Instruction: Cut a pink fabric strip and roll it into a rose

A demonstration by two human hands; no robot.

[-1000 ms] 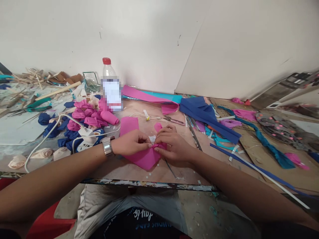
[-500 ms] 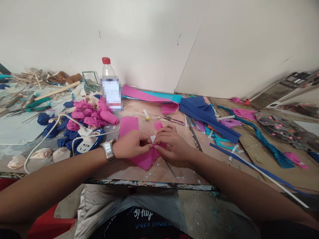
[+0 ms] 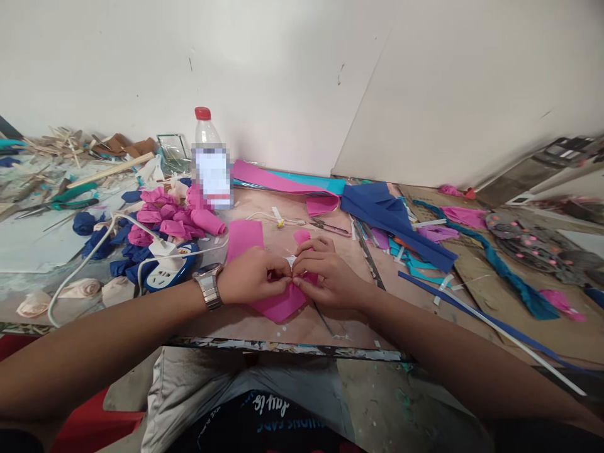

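Note:
A strip of pink crepe paper (image 3: 278,306) lies bent on the table below my hands, one end reaching up to the left. My left hand (image 3: 255,275), with a metal watch (image 3: 208,287) on its wrist, pinches the strip's edge between thumb and forefinger. Right beside it, fingertips almost touching, my right hand (image 3: 328,274) pinches the same pink paper, its fingers curled over. A small pink end shows above the right fingers. What lies exactly between the fingertips is hidden.
Pink rolled paper flowers (image 3: 177,220) are heaped at left beside a blue-and-white power strip (image 3: 165,272) with a white cable. A red-capped bottle (image 3: 206,131) stands behind a phone (image 3: 213,176). Scissors (image 3: 330,228) and blue paper strips (image 3: 391,220) lie beyond my hands.
My left hand has moved slightly right, so the fingertips of both hands now meet over the pink paper. The view has shifted a little. Both hands keep their pinch.

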